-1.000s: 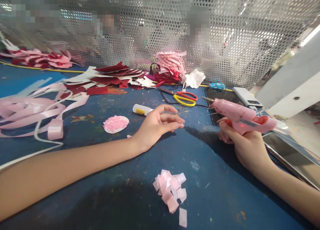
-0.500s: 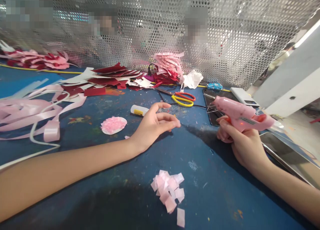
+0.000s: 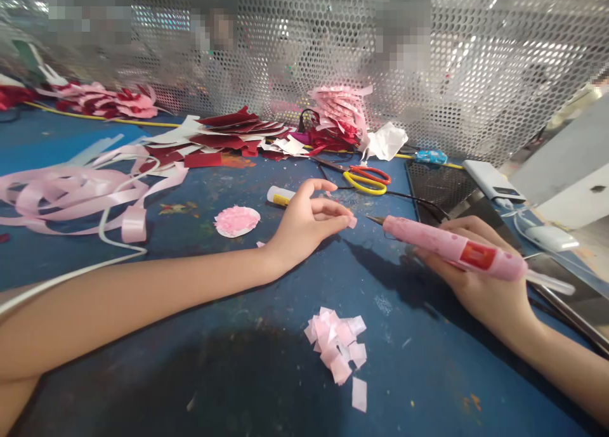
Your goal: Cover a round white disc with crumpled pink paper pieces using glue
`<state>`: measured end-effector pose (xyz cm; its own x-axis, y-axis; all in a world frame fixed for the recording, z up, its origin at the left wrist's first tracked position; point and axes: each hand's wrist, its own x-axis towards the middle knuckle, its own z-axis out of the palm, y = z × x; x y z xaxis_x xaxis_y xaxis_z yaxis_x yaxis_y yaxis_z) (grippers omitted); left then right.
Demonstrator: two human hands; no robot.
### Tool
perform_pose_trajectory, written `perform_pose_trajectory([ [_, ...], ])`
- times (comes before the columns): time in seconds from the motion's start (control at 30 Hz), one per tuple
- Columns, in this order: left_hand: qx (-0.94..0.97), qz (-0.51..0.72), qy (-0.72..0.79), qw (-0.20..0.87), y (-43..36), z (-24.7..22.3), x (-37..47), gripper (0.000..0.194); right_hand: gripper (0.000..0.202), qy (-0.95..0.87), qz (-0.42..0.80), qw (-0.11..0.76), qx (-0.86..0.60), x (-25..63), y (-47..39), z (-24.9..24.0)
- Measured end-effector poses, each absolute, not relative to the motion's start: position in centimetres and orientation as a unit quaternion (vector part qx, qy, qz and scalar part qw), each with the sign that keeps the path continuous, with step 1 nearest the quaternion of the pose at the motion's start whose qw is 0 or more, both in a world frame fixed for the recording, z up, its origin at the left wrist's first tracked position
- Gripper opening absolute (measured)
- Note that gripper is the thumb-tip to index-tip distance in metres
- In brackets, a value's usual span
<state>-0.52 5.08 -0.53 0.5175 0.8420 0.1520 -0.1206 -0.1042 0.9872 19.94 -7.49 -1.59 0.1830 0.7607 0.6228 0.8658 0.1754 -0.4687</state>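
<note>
Between thumb and fingertips, my left hand [image 3: 309,224] pinches a small pink piece [image 3: 352,222], probably of paper or ribbon. My right hand [image 3: 485,285] is wrapped round a pink hot glue gun [image 3: 442,241], its metal nozzle aimed left at the pinched piece, a short gap away. A clear glue stick juts from the gun's back end. Left of my left wrist lies a white oval [image 3: 236,222] covered in crumpled pink bits. Nearer me is a loose heap of small pink squares [image 3: 335,342], with one square apart from it.
Scissors with red and yellow handles [image 3: 366,180] and a glue bottle [image 3: 280,196] lie behind my left hand. Pink ribbon [image 3: 133,224] and a white cord [image 3: 121,253] spread at left. Dark red and white strips [image 3: 223,139] lie before a perforated metal screen [image 3: 285,44]. A white power bank [image 3: 492,180] lies at right.
The glue gun has come left and turned, so its nozzle now points at the piece in my left hand. My left hand keeps its pinch. The whole view has shifted slightly.
</note>
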Motion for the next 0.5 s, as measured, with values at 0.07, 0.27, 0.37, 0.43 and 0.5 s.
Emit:
perform_pose_trajectory([
  [0.07, 0.634, 0.390, 0.290, 0.602, 4.99, -0.48, -0.55, 0.048, 0.017, -0.656, -0.064, 0.422, -0.623, 19.98, -7.48, -1.68],
  [0.27, 0.647, 0.381, 0.290, 0.593, 4.77, -0.46, -0.58, 0.048, 0.011, -0.709, -0.103, 0.387, -0.580, 20.12, -7.55, -1.70],
  [0.37, 0.645, 0.381, 0.291, 0.595, 4.71, -0.47, -0.56, 0.048, 0.011, -0.713, -0.111, 0.382, -0.578, 20.17, -7.49, -1.65],
  [0.43, 0.643, 0.381, 0.289, 0.598, 4.68, -0.48, -0.55, 0.048, 0.013, -0.711, -0.110, 0.382, -0.581, 20.17, -7.42, -1.62],
  [0.5, 0.642, 0.381, 0.285, 0.601, 4.66, -0.49, -0.56, 0.047, 0.015, -0.709, -0.105, 0.383, -0.583, 20.17, -7.36, -1.63],
])
